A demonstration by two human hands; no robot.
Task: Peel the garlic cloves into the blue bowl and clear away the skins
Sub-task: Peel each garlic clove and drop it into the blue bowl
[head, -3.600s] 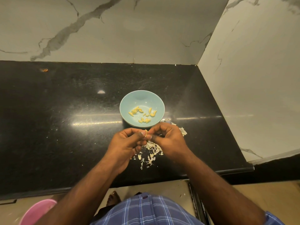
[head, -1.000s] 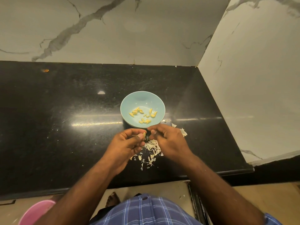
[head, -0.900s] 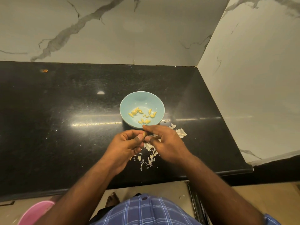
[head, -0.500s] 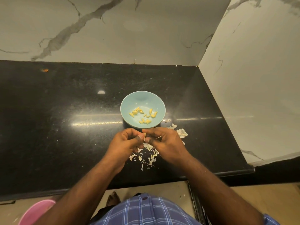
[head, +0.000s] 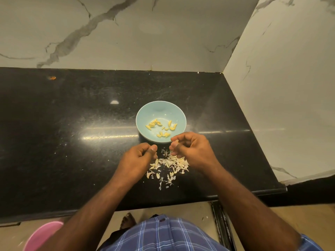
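Garlic clove (head: 176, 141), pinched in the right hand (head: 192, 148), wanted dropping over the blue bowl (head: 178, 115); left hand (head: 139, 156) curled, contents unclear.

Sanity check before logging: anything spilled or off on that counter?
Only the garlic skins, scattered loose on the black counter between the hands, near the blue bowl. Peeled cloves all sit inside it. Nothing else stands out.

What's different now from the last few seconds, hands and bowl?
The hands have pulled apart: half a second ago they met over one clove. The right hand has moved toward the blue bowl, pinching a small pale piece at its fingertips. The left hand is curled, contents unclear. The bowl, peeled cloves and pile of skins stayed put.
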